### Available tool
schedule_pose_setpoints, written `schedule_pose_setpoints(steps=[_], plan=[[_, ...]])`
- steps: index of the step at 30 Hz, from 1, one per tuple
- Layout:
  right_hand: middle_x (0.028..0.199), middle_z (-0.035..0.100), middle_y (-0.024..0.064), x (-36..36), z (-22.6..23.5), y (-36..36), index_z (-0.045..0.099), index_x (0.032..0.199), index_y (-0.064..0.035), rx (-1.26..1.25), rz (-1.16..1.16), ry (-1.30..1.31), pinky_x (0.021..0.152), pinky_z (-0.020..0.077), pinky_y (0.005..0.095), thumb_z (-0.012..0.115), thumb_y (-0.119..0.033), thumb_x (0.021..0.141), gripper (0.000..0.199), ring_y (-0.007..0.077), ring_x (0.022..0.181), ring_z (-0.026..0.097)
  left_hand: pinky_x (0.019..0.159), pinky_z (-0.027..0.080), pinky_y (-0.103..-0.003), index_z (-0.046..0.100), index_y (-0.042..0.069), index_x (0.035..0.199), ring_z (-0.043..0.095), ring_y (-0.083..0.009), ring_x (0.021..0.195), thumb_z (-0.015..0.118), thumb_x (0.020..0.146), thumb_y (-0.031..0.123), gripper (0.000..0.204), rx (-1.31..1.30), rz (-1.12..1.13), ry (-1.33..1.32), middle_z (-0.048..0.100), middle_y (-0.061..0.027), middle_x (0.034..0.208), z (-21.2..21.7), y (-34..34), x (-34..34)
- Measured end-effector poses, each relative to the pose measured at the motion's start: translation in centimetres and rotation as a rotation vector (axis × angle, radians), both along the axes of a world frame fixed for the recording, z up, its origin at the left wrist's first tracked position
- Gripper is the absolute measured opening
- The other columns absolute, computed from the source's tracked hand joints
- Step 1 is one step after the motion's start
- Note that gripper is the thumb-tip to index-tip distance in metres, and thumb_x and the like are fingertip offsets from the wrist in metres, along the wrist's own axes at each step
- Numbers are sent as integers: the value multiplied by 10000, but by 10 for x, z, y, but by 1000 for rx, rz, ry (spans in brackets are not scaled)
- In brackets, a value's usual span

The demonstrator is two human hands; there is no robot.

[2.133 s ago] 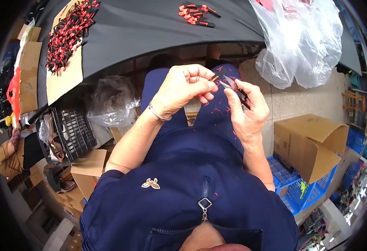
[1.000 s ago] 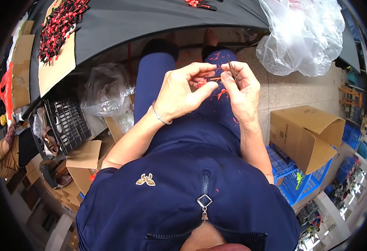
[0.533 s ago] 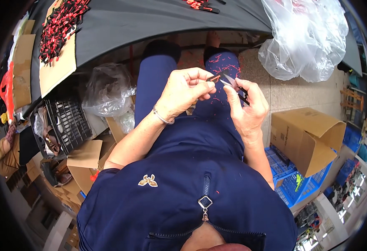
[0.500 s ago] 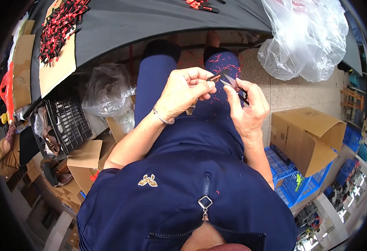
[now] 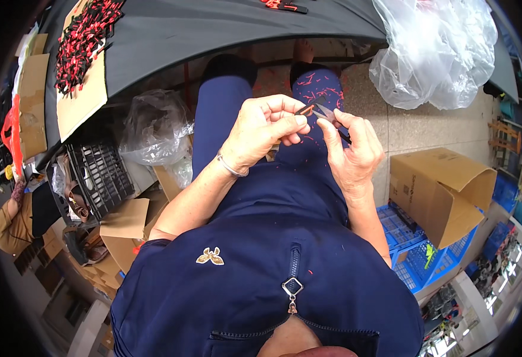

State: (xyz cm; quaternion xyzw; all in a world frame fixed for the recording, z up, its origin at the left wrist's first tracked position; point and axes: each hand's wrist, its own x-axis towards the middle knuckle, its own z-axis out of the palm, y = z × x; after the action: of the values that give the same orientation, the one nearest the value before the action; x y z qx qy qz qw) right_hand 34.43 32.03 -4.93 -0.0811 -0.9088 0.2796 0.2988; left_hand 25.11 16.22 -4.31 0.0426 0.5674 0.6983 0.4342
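Over my lap, my left hand (image 5: 268, 126) pinches a small black piece with red-orange edging (image 5: 306, 110) between thumb and fingers. My right hand (image 5: 356, 146) grips a pair of thread snips (image 5: 326, 114), its pointed metal blades turned toward the small piece. The blade tips are at the piece's right end and look closed together. Most of the snips' dark handle is hidden in my right palm. Red scraps (image 5: 319, 89) are scattered over my right trouser leg below the hands.
A black-covered table (image 5: 213, 35) lies ahead, with a heap of black-and-red pieces (image 5: 87, 44) on cardboard at left and a few more pieces (image 5: 285, 6) at the far edge. A clear plastic bag (image 5: 436, 56) hangs at right. A cardboard box (image 5: 430, 193) sits on blue crates (image 5: 424, 265).
The snips' blades have gone from spread apart to closed at the end of the small piece. Both hands have stayed nearly in place.
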Motion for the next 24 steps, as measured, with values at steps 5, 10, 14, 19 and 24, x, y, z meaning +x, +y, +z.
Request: schedule_pose_setpoints(steps=[5, 10, 14, 19, 24], plan=[[708, 625, 49, -1, -4, 2, 635, 855, -44, 21, 32, 29, 506, 443, 294, 786, -146, 684, 250, 194, 568, 555, 580, 481, -198, 615, -8, 986, 588, -67, 633, 651, 837, 109, 193, 13, -6, -40, 661, -62, 801, -1, -1, 1], [706, 622, 52, -1, -7, 3, 633, 859, -42, 5, 32, 32, 510, 445, 297, 784, -148, 686, 252, 199, 570, 555, 575, 479, -191, 613, -8, 995, 590, -63, 632, 657, 835, 115, 206, 31, -3, -73, 664, -62, 807, -1, 1, 1], [703, 619, 50, -2, -9, 2, 632, 865, -43, -7, -2, 38, 509, 444, 298, 781, -160, 690, 258, 199, 571, 554, 570, 477, -186, 612, -3, 1003, 588, -59, 626, 661, 834, 118, 213, -3, -13, -30, 665, -61, 803, 1, 4, 2], [705, 621, 42, -2, -9, 3, 632, 864, -48, 6, 22, 23, 508, 443, 298, 781, -169, 687, 261, 196, 573, 554, 559, 472, -181, 612, 11, 1023, 585, -54, 612, 664, 835, 121, 224, 13, -22, -80, 667, -57, 793, -3, 4, 3], [703, 621, 36, -3, -11, 7, 633, 860, -55, 26, 56, 20, 509, 444, 300, 781, -175, 686, 258, 194, 572, 555, 556, 472, -183, 614, 10, 1029, 582, -53, 610, 662, 837, 121, 227, 26, -46, -99, 662, -52, 788, -3, 5, 1]])
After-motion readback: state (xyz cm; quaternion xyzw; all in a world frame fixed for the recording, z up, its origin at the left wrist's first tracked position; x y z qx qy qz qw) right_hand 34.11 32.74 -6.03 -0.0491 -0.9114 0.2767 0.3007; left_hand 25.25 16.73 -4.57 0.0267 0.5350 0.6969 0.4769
